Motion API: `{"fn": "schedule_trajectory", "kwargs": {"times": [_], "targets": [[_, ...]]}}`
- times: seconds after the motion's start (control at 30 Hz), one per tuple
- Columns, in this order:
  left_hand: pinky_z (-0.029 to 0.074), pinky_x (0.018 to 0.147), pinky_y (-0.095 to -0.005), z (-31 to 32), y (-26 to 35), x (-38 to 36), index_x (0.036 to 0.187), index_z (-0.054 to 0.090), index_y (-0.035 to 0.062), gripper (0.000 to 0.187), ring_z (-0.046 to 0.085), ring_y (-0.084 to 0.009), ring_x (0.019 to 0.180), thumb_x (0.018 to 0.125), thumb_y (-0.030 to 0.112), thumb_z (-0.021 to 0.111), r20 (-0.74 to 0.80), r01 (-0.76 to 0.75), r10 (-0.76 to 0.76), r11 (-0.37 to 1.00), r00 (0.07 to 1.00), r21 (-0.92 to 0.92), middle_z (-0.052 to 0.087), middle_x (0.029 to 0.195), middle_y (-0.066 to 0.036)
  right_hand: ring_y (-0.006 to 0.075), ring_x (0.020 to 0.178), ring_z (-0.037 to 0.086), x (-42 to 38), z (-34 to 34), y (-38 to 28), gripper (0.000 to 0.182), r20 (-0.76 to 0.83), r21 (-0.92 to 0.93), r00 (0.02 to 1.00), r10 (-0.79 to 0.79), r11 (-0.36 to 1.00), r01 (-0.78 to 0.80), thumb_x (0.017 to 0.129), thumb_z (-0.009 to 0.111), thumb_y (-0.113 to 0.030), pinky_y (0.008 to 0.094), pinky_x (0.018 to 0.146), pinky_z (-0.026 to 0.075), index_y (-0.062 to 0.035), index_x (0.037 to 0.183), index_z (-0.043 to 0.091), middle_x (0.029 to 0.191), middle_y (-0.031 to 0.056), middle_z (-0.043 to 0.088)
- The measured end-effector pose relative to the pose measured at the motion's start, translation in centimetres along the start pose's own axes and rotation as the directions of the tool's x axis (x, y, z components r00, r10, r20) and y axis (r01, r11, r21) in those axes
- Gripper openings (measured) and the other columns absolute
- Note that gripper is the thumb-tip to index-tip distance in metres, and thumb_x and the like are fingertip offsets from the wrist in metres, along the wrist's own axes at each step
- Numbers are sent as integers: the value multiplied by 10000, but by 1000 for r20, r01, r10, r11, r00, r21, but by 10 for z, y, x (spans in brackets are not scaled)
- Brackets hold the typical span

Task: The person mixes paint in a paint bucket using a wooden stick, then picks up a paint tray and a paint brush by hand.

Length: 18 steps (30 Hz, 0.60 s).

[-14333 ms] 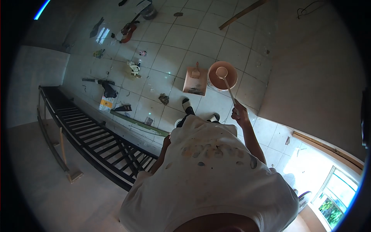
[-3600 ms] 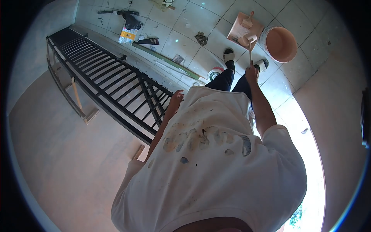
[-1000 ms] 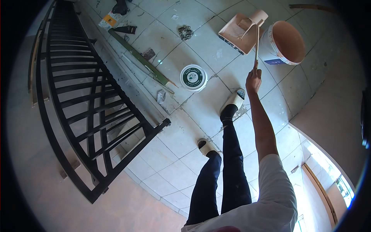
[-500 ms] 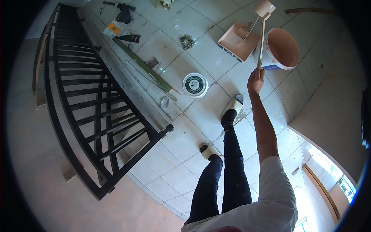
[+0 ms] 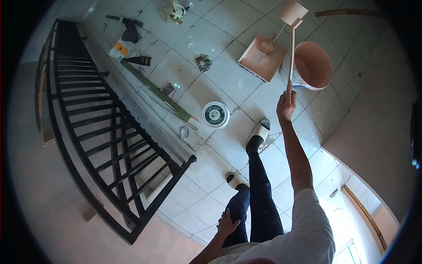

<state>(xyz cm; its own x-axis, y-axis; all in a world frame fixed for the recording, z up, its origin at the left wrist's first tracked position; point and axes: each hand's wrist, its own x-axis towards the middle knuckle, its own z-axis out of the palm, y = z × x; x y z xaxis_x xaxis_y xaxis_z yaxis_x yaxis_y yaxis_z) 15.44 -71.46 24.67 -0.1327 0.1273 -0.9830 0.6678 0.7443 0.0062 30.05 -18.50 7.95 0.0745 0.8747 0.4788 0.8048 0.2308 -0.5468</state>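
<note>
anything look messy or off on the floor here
Yes. A thin strand of paint trails from the lifted roller down to the paint tray beside the bucket. Scraps and tools lie strewn over the tiles by the black railing. The right hand grips the roller's pole.

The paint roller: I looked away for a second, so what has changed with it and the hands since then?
The right hand has lifted the paint roller off the tray, up above the bucket; a thread of paint trails back down to the tray. The left hand has come into view at the thigh. The right fingers keep their hold on the pole; bucket, tray and lidded tub stayed put.
</note>
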Motion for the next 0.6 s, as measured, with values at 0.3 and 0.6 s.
{"fn": "schedule_trajectory", "kwargs": {"times": [0.3, 0.6], "targets": [[425, 1000, -645, -119, 65, 15, 1523, 324, 93, 936, 461, -449, 1317, 813, 554, 724, -331, 28, -10, 998, 944, 50, 386, 1519, -233, 280, 759, 601, 14, -6, 35, 610, 11, -28, 996, -90, 995, 91, 896, 583, 53, 392, 637, 546, -51, 1488, 475, 971, 137, 589], [474, 923, -518, -101, 100, 67, 1237, 646, 109, 471, 554, -347, 1213, 864, 396, 617, -381, -66, 165, 964, 910, 258, 560, 1413, -129, 276, 772, 591, -12, -5, 40, 598, 13, -92, 991, -132, 987, 133, 890, 605, 74, 384, 630, 526, -6, 1469, 480, 939, 148, 594]]}}
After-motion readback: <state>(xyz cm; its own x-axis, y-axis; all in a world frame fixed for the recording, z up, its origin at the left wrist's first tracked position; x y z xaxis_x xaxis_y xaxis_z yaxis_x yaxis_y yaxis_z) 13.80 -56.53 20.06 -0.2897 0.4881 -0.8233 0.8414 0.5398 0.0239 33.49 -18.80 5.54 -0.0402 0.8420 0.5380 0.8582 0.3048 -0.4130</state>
